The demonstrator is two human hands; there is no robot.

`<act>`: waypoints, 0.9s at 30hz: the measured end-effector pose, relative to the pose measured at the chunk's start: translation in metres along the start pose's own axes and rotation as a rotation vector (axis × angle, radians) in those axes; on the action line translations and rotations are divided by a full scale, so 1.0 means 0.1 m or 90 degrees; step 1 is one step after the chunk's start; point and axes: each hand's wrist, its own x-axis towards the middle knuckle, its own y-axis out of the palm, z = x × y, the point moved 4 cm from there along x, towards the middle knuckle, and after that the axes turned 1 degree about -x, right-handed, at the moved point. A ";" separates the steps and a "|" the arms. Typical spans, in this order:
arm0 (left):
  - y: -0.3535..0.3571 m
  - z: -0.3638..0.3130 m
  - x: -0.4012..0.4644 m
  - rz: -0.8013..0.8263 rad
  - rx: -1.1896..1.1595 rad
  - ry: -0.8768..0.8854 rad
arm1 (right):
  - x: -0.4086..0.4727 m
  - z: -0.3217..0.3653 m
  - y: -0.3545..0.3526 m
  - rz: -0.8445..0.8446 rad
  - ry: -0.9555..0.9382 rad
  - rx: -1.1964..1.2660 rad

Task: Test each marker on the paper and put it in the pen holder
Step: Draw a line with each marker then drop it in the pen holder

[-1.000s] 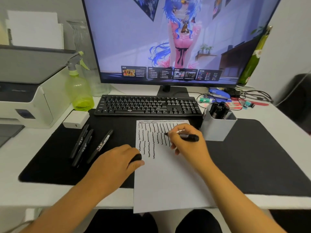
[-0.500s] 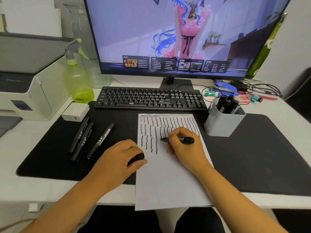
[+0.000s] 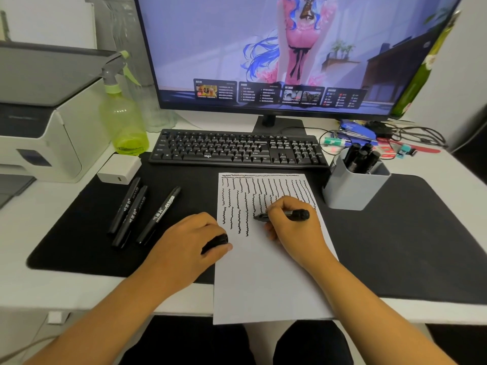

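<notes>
Item: slim black plastic marker (image 3: 286, 215), uncapped, tip on the white paper sheet (image 3: 266, 272), pinched in the right hand (image 3: 292, 227). Cap, black (image 3: 216, 242), gripped in the left hand (image 3: 184, 246) at the sheet's left edge. Three capped markers (image 3: 143, 214) lie left of the sheet; grey square pen holder (image 3: 353, 191) stands right of it. Handling, judged: light, rigid, smooth barrel; hold mid-barrel, keep the inked tip clear of skin.

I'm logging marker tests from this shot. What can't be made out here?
- Head view: marker nib, too small to tell if it touches the paper.
- Black cap, mostly hidden by the left hand.
- Marker count in the pen holder: they overlap and its wall hides them.
</notes>
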 end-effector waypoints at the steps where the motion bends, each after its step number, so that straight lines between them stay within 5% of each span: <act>1: 0.00 0.00 0.00 0.000 0.001 -0.001 | 0.00 0.00 0.00 0.000 -0.001 -0.001; 27: 0.00 0.01 -0.01 -0.013 -0.005 0.005 | -0.09 0.02 0.01 0.046 0.014 0.028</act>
